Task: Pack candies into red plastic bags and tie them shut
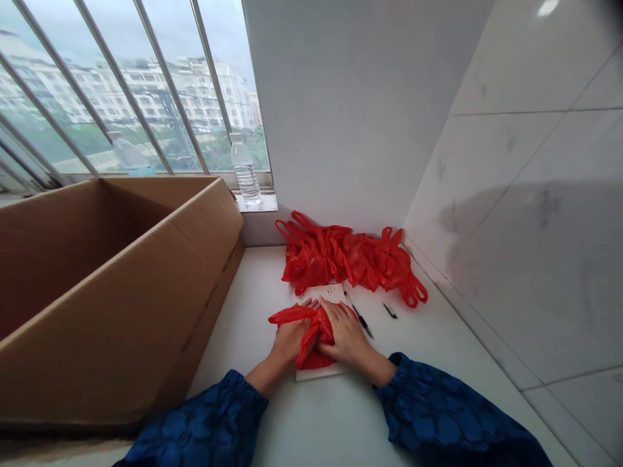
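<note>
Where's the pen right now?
In the head view, the pen lies on the table, just right of the right hand and left of the cap.

My bare left hand (pixel 291 338) and right hand (pixel 348 335) touched a crumpled red plastic bag (pixel 314 357) over rectangular white paper (pixel 318 373), near a slim black pen (pixel 363 322).

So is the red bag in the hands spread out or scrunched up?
Scrunched up: the red bag is wrinkled and gathered between the left hand and right hand, not lying flat.
</note>
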Demonstrator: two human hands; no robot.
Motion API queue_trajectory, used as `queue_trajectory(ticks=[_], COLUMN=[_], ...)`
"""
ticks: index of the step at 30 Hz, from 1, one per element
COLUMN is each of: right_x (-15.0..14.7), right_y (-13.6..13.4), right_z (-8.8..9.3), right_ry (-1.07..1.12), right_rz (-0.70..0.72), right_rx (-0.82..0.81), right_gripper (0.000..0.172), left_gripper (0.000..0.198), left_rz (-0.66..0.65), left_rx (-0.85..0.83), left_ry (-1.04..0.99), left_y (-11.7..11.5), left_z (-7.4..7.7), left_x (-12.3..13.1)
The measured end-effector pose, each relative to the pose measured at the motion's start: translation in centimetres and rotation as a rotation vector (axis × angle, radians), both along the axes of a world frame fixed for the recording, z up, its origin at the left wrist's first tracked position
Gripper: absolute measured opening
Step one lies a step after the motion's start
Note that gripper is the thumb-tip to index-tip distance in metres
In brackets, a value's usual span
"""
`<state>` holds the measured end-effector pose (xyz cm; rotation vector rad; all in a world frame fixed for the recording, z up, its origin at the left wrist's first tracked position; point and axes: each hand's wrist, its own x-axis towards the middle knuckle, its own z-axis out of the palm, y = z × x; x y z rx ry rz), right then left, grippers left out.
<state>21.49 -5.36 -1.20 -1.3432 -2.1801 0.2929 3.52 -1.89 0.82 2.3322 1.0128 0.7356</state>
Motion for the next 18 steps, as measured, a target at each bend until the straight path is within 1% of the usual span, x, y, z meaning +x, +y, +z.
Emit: queue_trajectory(ticks=[4, 8, 9, 11, 12, 14, 15, 16, 18], right_x=[0.1, 0.2, 0.2, 0.1, 0.0, 0.0, 0.0, 0.2, 0.6], right_y=[-0.3, -0.9, -1.1, -1.6, -2.0, -2.9, -3.4, -3.9, -4.7], right_z=[0.2, 1.2, 1.6, 2.3, 2.7, 3.4, 3.8, 4.0, 4.2], right_ry=[0.058, 0.115, 0.128, 0.152, 0.164, 0.197, 0.229, 0.274, 0.389], right_rz=[-0.029, -0.027, -0.018, 0.003, 0.021, 0.088, 0.133, 0.181, 0.251], right_rx=[0.02, 0.071, 0.093, 0.144, 0.173, 0.242, 0.275, 0.3, 0.315], right_gripper=[0.091, 0.088, 0.088, 0.084, 0.083, 0.084, 0.085, 0.086, 0.084], left_gripper=[0.048, 0.054, 0.052, 0.038, 0.032, 0.033, 0.033, 0.033, 0.035], left_rz=[-0.001, 0.012, 0.031, 0.105, 0.15, 0.216, 0.232, 0.241, 0.287], left_rx=[0.025, 0.056, 0.062, 0.073, 0.075, 0.071, 0.063, 0.06, 0.06], left_ry=[0.003, 0.014, 0.015, 0.012, 0.009, 0.005, 0.008, 0.01, 0.032], left_y=[-0.9, -3.3, -3.9, -4.9, -5.4, -6.7, -7.5, -8.6, -11.3], left_z=[0.7, 2.5, 3.1, 4.4, 5.1, 7.0, 8.2, 9.5, 12.3], left_x=[-0.8, -1.0, -0.8, -0.2, 0.1, 0.1, -0.3, -1.0, -3.3])
